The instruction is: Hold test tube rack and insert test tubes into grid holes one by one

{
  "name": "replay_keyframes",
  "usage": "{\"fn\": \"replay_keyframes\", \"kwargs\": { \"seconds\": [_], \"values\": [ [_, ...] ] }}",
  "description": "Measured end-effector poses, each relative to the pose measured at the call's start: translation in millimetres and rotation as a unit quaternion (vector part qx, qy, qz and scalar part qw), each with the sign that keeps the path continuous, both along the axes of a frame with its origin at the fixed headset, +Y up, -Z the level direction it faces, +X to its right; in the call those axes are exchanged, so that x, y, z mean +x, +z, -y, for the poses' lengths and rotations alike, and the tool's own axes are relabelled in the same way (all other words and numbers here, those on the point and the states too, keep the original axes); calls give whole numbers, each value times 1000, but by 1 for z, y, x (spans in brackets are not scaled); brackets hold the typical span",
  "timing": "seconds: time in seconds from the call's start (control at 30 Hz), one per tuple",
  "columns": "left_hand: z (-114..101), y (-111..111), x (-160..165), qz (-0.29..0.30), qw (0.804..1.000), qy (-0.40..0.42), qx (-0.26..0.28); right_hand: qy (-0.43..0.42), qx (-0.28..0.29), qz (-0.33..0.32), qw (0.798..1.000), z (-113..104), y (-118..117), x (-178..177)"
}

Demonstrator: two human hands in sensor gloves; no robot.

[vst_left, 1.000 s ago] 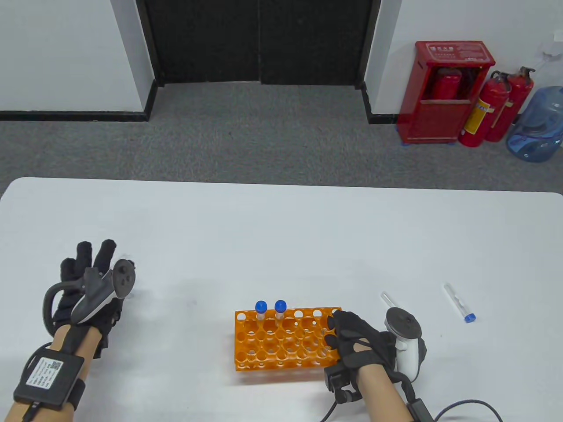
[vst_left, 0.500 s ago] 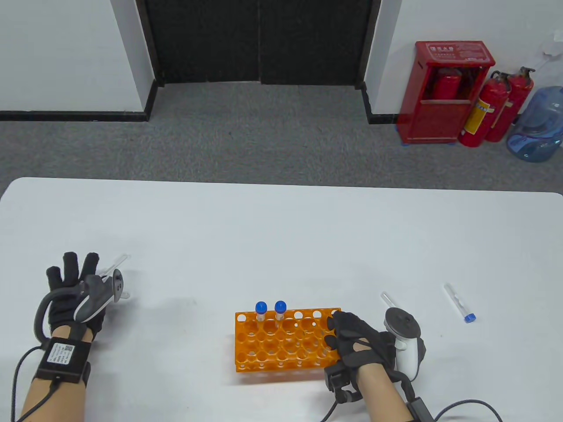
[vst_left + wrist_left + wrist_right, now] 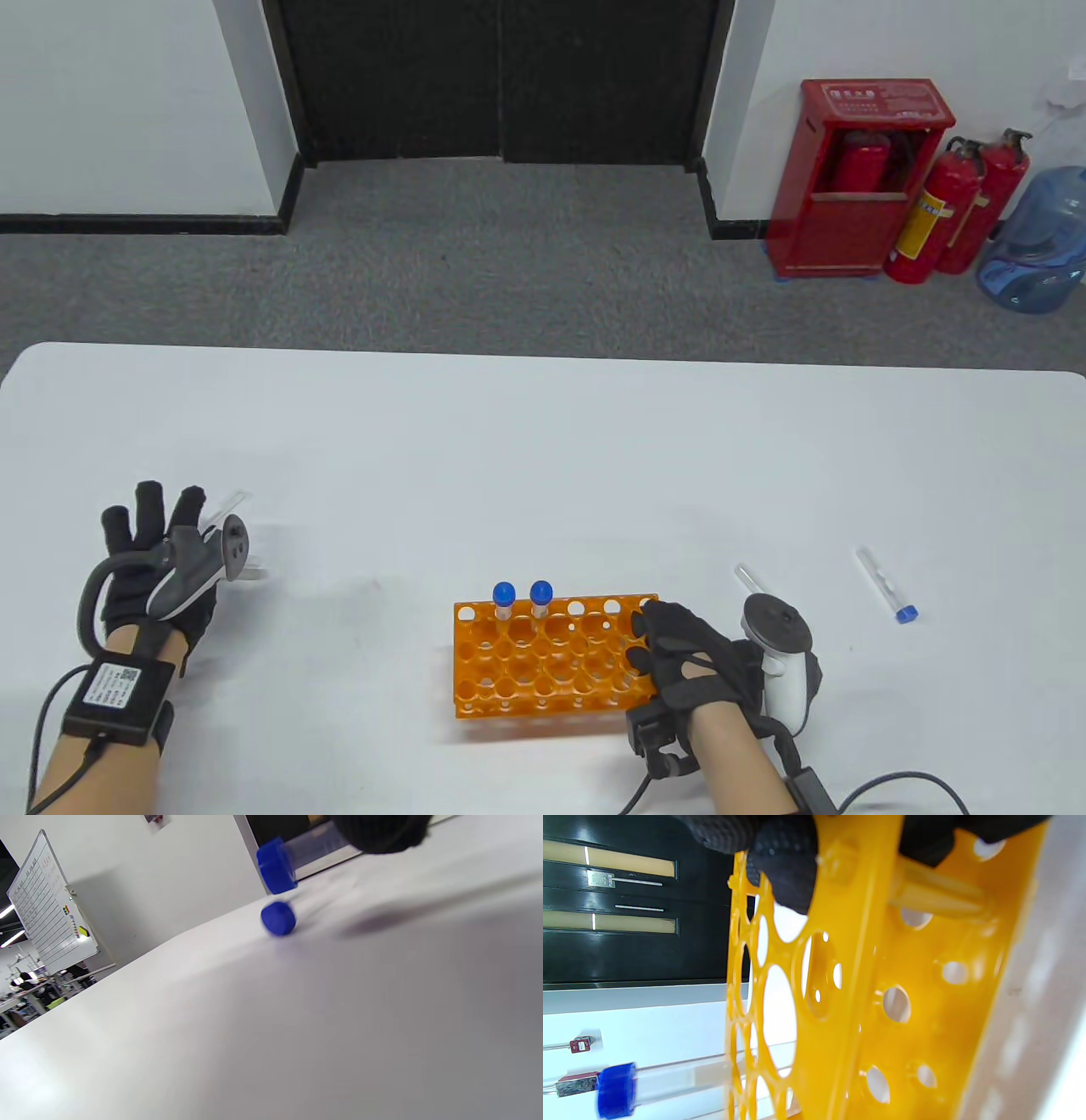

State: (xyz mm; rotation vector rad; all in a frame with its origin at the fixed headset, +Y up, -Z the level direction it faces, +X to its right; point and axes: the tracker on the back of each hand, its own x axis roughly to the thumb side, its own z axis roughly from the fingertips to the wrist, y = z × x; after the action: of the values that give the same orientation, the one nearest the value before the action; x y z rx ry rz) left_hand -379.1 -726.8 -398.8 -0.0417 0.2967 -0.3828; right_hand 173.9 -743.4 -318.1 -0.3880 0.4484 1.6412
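The orange test tube rack (image 3: 543,658) stands at the table's front centre. Two blue-capped tubes (image 3: 504,594) (image 3: 540,592) stand in its back row at the left. My right hand (image 3: 653,632) grips the rack's right end; in the right wrist view its fingers (image 3: 785,861) wrap the rack's top plate (image 3: 882,984), and a capped tube (image 3: 617,1090) shows behind it. My left hand (image 3: 199,518), far left of the rack, holds a clear tube (image 3: 231,502) just above the table. The left wrist view shows its blue cap (image 3: 275,866) under my fingertip (image 3: 377,832).
Another blue-capped tube (image 3: 278,918) lies on the table under the held one, and shows in the table view (image 3: 253,573). Two loose tubes lie right of the rack: one (image 3: 747,580) partly behind my right tracker, one (image 3: 887,586) farther right.
My left hand drew back toward me and took hold of a tube, then lifted it slightly to the right. My right hand and the rack have not moved.
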Motion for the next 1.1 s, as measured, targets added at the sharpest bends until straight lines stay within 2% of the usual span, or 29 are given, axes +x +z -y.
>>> {"fn": "replay_keyframes", "kwargs": {
  "seconds": [0.17,0.3,0.4,0.53,0.67,0.73,0.83,0.9,1.1],
  "values": [
    [-58,16,39,74,993,42,78,3,-1,0,1000,0,0,0],
    [-103,33,80,154,977,69,128,3,1,1,1000,0,0,0],
    [-135,53,119,251,949,98,166,5,2,0,1000,0,0,0],
    [-157,74,160,321,922,137,170,5,1,1,1000,0,0,0],
    [-163,93,196,369,905,114,179,4,1,1,1000,0,0,0],
    [-160,102,213,413,885,128,174,4,1,1,1000,-1,0,0],
    [-153,115,232,465,856,118,195,4,2,1,1000,0,0,0],
    [-147,120,242,488,845,123,183,4,2,1,1000,0,0,0],
    [-129,127,261,511,841,89,151,4,2,1,1000,0,0,0]
  ]
}}
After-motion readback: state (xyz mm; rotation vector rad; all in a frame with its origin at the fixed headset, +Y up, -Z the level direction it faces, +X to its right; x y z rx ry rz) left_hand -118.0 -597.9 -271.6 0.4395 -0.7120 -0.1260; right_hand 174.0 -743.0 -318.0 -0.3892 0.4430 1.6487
